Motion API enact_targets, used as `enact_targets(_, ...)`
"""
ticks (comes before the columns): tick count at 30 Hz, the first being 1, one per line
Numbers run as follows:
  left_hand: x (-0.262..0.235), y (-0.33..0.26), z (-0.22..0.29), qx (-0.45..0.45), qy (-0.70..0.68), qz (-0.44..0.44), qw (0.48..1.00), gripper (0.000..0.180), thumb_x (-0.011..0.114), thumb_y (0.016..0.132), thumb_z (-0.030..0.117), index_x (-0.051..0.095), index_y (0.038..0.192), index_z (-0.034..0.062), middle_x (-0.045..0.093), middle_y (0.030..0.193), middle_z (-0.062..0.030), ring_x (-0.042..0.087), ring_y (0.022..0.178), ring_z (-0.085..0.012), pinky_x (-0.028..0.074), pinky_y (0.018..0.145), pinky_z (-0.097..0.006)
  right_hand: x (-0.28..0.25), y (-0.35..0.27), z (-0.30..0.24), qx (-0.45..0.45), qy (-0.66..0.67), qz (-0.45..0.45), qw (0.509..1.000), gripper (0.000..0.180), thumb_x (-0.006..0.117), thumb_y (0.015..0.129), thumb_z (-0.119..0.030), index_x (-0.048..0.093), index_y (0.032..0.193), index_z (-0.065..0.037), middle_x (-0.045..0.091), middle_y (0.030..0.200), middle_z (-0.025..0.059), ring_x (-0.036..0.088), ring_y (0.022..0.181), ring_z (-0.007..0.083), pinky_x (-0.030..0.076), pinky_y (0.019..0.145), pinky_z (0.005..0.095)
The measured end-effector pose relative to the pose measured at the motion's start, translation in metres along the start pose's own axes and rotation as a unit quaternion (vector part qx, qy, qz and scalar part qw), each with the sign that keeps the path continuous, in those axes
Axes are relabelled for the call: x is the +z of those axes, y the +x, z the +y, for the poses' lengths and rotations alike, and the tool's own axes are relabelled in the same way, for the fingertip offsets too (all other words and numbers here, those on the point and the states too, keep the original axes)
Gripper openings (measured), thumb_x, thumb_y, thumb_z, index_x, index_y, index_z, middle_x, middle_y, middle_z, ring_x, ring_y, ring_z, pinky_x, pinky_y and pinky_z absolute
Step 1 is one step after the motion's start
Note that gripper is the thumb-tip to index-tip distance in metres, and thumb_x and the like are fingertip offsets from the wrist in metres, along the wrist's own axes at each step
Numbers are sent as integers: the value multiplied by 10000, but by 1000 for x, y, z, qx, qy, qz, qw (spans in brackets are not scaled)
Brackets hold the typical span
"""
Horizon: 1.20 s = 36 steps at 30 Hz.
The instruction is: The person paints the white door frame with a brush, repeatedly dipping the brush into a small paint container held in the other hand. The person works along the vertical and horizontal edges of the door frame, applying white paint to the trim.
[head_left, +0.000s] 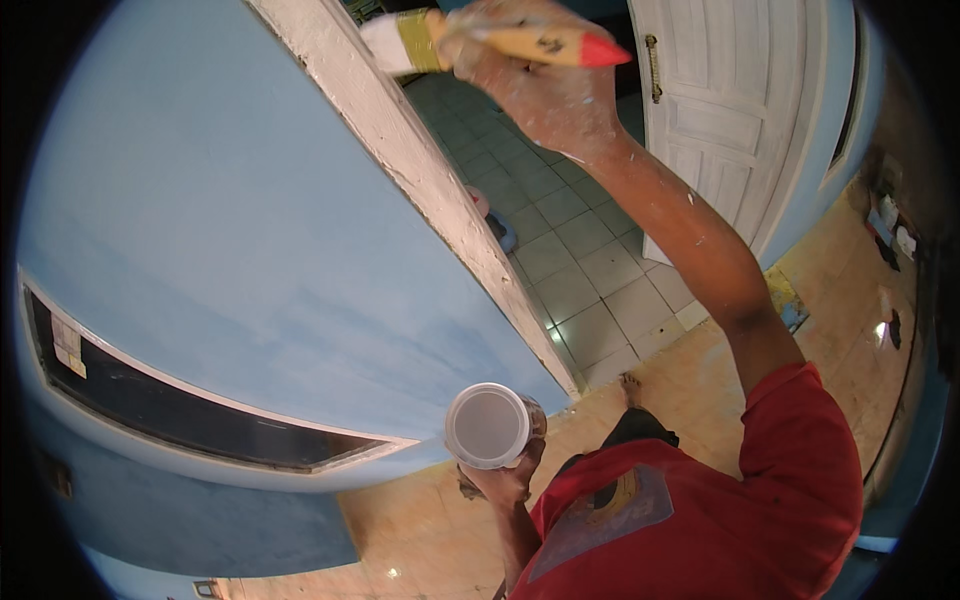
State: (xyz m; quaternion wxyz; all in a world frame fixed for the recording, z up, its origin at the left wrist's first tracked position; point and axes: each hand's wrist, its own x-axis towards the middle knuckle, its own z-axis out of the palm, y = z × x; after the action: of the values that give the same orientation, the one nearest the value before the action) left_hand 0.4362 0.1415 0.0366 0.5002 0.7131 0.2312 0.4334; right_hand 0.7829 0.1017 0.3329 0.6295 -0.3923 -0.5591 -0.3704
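Note:
My right hand (560,95), flecked with white paint, is raised high and closed round a paintbrush (520,44). The brush has a yellow handle with a red tip, and it lies sideways with its white bristles (386,46) pointing left. Those bristles meet the edge of the off-white door frame (405,175); slight blur hides whether they press on it. Lower down, my left hand (508,480) grips a round plastic tub (487,425) from below and the side. Its pale rim faces up, with a light grey surface inside.
A light blue wall (230,200) stands left of the frame, with a dark window (190,410) low in it. Through the doorway lie grey floor tiles (560,270). A white panelled door (720,120) hangs open at right. Orange-beige tiles (410,530) cover the near floor.

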Motion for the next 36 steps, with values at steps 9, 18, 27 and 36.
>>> enact_targets(9,-2,-9,-17,-15,-6,0,1000,940,978,655,213,457,1393,-45,679,1221,-145,689,1089,-250,548,983,-401,19,-97,-7,208,154,98,961,147,843,970,-100,730,951,-8,777,906,139,732,741,114,599,615,261)
enact_targets(18,-6,-7,-12,-36,21,4,999,954,969,646,249,455,1397,-34,661,1220,-143,673,1086,-271,539,976,-416,23,-76,-2,246,123,99,956,116,793,984,-26,684,1009,6,763,965,142,730,770,117,627,672,279)
enact_targets(27,-2,-6,-28,-10,17,3,1000,979,965,619,247,458,1413,-18,636,1269,-130,657,1115,-266,521,992,-423,12,-48,-21,-225,-278,-127,925,261,846,842,-88,792,1096,-106,762,1202,40,733,1009,249,655,752,301)
enact_targets(36,-4,-13,-22,-36,-29,49,998,1062,969,585,206,424,1466,-30,635,1307,-162,647,1226,-291,513,1068,-453,-26,-252,-49,-15,-240,-433,869,335,861,787,-150,790,1115,-149,734,1252,30,734,1011,273,650,807,387)
